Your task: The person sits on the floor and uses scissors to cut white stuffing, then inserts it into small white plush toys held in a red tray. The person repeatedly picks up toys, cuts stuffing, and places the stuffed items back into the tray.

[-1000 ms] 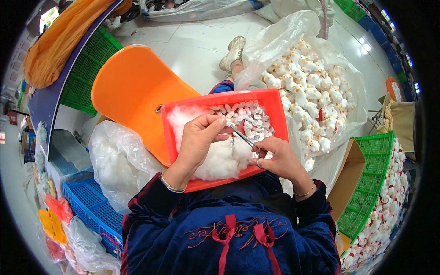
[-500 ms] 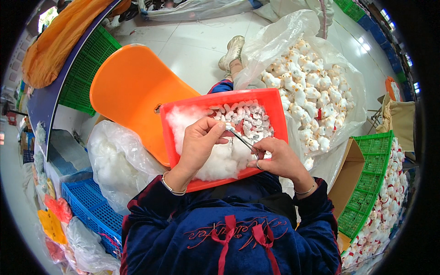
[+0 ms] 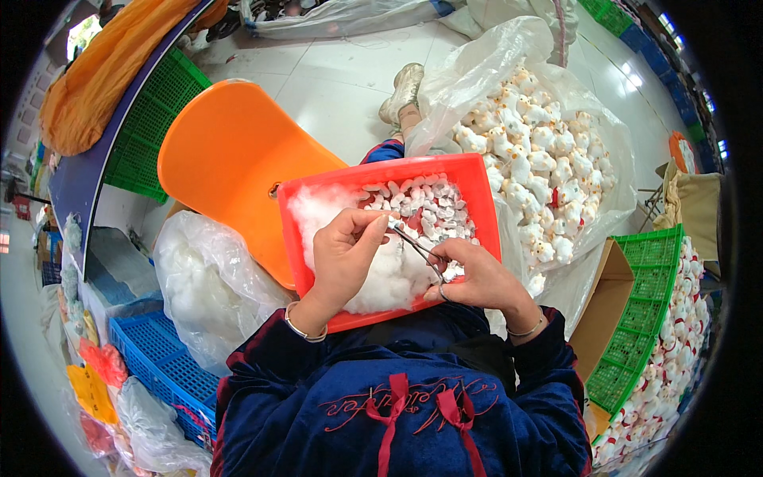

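A red plastic tray (image 3: 486, 208) rests across my lap, holding white fluffy stuffing (image 3: 381, 280) and several small white fabric pieces (image 3: 435, 199). Above it, my left hand (image 3: 343, 253) pinches a small white fabric piece (image 3: 393, 223) between thumb and fingertips. My right hand (image 3: 473, 274) grips metal ring-handled forceps (image 3: 415, 244) by their loops, with the handles spread apart. The forceps' tip meets the small piece at my left fingertips; whether it is inside or only against it is too small to tell.
An orange chair seat (image 3: 230, 151) stands beyond the tray on the left. At left are a clear bag of stuffing (image 3: 199, 278) and a blue crate (image 3: 159, 350). To the right lie an open bag of small white plush toys (image 3: 548, 159), a cardboard box (image 3: 608, 298) and a green crate (image 3: 644, 310).
My right hand has shifted slightly, and the forceps' handles now spread wider. My left hand keeps its pinch on the small piece, having moved only a little.
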Demonstrator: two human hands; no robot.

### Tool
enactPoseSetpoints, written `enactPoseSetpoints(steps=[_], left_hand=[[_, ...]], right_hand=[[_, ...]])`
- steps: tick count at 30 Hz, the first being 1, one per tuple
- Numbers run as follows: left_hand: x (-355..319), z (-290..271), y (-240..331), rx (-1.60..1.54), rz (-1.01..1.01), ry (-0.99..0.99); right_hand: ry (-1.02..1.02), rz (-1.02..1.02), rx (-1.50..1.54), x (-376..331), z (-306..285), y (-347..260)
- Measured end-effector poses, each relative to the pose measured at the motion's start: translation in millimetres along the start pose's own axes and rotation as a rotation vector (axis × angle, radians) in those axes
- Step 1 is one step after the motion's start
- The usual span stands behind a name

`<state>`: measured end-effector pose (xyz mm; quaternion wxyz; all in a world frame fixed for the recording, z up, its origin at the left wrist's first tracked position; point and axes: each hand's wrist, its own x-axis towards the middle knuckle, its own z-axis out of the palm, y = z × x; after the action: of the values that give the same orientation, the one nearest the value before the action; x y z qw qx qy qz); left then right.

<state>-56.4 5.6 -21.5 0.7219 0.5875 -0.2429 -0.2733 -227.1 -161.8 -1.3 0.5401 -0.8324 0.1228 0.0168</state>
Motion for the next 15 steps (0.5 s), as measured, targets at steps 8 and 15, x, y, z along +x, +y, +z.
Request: enactPoseSetpoints(steps=[8, 15], left_hand=[[-3, -7, -4, 0.219, 0.080, -0.080], [25, -17, 30, 0.072, -0.216, -0.618]], right_hand=[[-0.023, 0.063, 0.016, 0, 1, -4], [-0.174, 0.053, 0.060, -9, -22, -8]])
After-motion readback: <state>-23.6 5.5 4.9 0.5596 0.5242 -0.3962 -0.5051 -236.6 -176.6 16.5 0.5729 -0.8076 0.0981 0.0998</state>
